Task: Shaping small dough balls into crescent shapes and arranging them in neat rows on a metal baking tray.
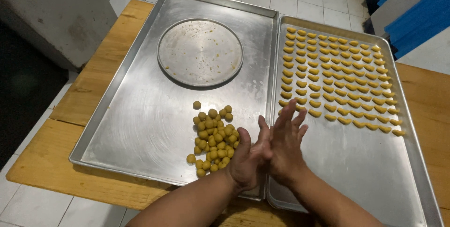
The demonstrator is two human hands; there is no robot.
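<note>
The wooden worktop (112,30) is carrying two steel trays; the left tray (140,119) is the landmark, holding a round plate (200,52) at its far end and a heap of yellow dough balls (213,138) at its near edge; beside it the right tray (365,161) is filling with crescents (337,81); over the seam, the left hand (247,157) and right hand (284,145) are pressing palm to palm, whatever lies between them hidden; uneven pressure could be misshaping a piece, I judge.

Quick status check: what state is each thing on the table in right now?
Left hand: palm pressed against the right hand.
Right hand: fingers spread, pressed to the left.
Dough balls: heaped loose on the left tray.
Crescent pieces: in rows on the right tray.
Round plate: bare but for crumbs.
</note>
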